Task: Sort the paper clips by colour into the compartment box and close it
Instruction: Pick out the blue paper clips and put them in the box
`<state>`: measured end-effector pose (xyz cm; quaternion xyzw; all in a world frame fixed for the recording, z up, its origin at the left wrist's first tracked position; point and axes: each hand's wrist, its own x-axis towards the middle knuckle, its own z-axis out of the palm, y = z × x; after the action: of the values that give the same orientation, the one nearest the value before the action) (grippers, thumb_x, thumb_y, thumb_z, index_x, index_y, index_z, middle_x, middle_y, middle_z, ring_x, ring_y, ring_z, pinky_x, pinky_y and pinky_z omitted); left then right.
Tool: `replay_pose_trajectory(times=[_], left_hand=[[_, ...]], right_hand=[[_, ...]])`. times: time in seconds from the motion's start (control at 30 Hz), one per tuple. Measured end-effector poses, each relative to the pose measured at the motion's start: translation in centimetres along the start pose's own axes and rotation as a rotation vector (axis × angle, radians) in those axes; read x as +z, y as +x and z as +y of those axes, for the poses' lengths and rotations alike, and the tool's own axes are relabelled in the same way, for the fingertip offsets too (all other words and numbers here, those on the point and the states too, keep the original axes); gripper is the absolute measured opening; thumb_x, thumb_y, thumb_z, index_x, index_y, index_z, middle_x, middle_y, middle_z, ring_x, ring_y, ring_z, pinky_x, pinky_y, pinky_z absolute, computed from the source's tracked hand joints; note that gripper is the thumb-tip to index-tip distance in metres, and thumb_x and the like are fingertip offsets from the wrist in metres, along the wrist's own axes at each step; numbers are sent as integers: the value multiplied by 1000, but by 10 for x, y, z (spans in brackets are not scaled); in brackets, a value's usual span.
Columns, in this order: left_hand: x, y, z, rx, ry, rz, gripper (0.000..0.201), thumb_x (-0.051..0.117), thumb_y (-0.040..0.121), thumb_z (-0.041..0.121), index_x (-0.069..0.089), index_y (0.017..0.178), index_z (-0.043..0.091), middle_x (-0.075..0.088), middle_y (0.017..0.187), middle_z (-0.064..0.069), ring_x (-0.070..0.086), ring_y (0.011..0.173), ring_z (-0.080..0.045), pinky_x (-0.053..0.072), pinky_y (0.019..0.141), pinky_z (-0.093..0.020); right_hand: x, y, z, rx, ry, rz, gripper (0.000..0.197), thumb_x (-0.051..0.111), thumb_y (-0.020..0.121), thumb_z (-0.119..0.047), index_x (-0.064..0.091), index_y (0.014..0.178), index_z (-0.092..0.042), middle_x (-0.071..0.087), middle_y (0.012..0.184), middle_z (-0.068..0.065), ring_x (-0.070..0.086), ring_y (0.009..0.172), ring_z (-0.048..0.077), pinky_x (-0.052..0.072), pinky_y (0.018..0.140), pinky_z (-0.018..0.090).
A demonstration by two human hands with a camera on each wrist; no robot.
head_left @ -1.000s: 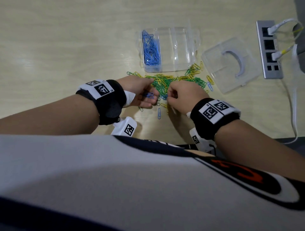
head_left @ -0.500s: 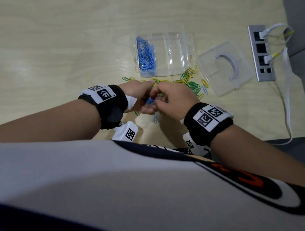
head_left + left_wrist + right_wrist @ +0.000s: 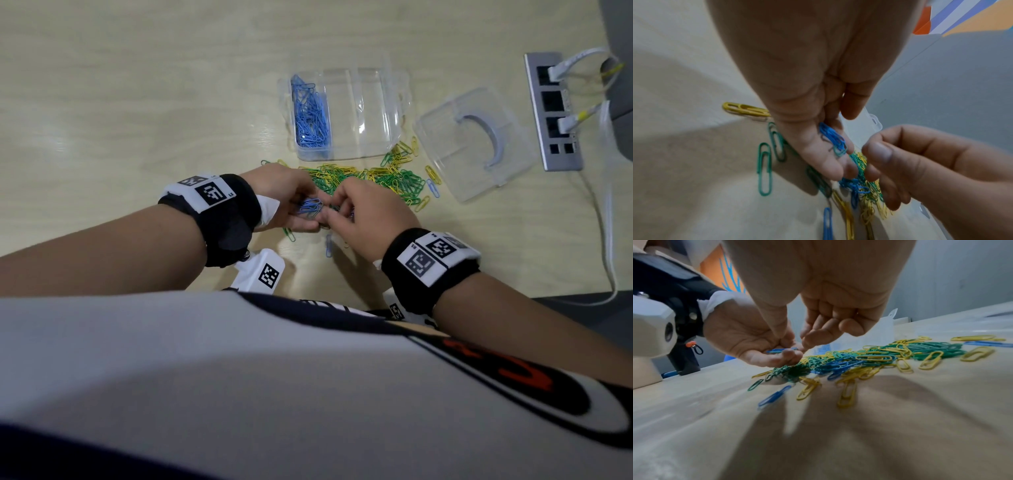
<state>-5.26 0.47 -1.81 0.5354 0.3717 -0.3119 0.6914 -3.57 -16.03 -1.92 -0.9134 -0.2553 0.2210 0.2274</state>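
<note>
Compartment box holds blue clips (leftmost compartment only), lid beside.

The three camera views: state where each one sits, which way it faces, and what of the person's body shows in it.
Head: above, facing down at the table; both forearms, left hand, right hand, compartment box, torso.
Left wrist: faces along the palm at blue clips cupped in it; right fingers enter.
Right wrist: low, facing along the hand at the mixed clip pile; left palm shows.
Shared: all show the cupped blue clips and pile.
</note>
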Motion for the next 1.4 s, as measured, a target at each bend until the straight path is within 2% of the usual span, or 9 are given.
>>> replay_pose_trajectory(times=[0.2, 0.3, 0.57, 0.77, 0.87, 1.0, 1.1, 1.3, 1.4], left_hand=[[0, -5, 0, 2, 67, -85, 30, 38, 90, -8, 67, 89, -1, 68, 89, -16, 67, 80, -21, 58, 77, -34], [-3, -7, 0, 23, 86, -135, 32, 36, 87, -15, 65, 94, -4, 68, 92, -18, 69, 75, -20, 60, 69, -31], [-6, -8, -1, 34, 119, -152, 37, 32, 86, -17, 63, 102, -4, 65, 104, -21, 65, 86, -25, 58, 75, -30], [-3, -10, 0, 8, 148, -63, 34, 30, 93, -5, 62, 86, 5, 61, 77, -9, 61, 69, -13, 56, 65, -23], [-3, -8, -1, 2, 128, -31, 22, 41, 95, 6, 62, 88, 5, 60, 76, -8, 60, 66, -14, 54, 78, -30], [-4, -8, -1, 4, 119, -23, 21, 44, 95, 9, 61, 86, 3, 58, 75, -8, 59, 66, -16, 52, 84, -33], [-4, -8, -1, 6, 127, -15, 19, 45, 94, 9, 61, 84, 3, 58, 74, -8, 58, 66, -17, 51, 85, -34], [0, -6, -2, -2, 170, -9, 26, 43, 97, 17, 60, 83, 4, 59, 75, -10, 58, 69, -18, 50, 87, -34], [2, -5, -2, 7, 189, -15, 36, 41, 100, 28, 61, 81, 5, 61, 78, -12, 60, 73, -20, 50, 89, -37]], right_hand=[[0, 7, -3, -25, -44, -51, 23, 64, 80, -49, 52, 86, -31, 54, 84, -11, 53, 80, 14, 43, 69, 29], [1, 8, -4, -32, -55, -59, 22, 66, 80, -44, 49, 83, -31, 53, 83, -10, 52, 81, 15, 45, 72, 32], [-2, 10, -6, -61, -6, -46, 12, 65, 82, -32, 54, 77, -29, 55, 83, -8, 53, 81, 15, 45, 73, 31], [-9, 14, 2, -50, -32, 64, 10, 57, 83, -30, 63, 89, -25, 59, 88, -5, 54, 84, 17, 47, 78, 35], [-10, 12, 6, 17, -112, 125, 21, 58, 84, -36, 53, 101, -23, 49, 94, -8, 50, 82, 16, 43, 76, 33], [-1, -1, -1, -15, -344, -147, 23, 54, 87, -46, 54, 88, -23, 55, 87, -3, 56, 82, 22, 39, 67, 30], [9, -7, -6, -79, -487, -266, 30, 51, 90, -48, 57, 98, -20, 61, 97, 3, 60, 92, 26, 37, 68, 31], [7, -3, -5, -56, -460, -215, 18, 49, 92, -34, 57, 98, -18, 60, 95, 2, 59, 89, 26, 38, 68, 31], [-5, -4, -1, 13, -213, -57, 12, 55, 87, -36, 60, 88, -25, 58, 85, -6, 57, 81, 19, 45, 68, 30]])
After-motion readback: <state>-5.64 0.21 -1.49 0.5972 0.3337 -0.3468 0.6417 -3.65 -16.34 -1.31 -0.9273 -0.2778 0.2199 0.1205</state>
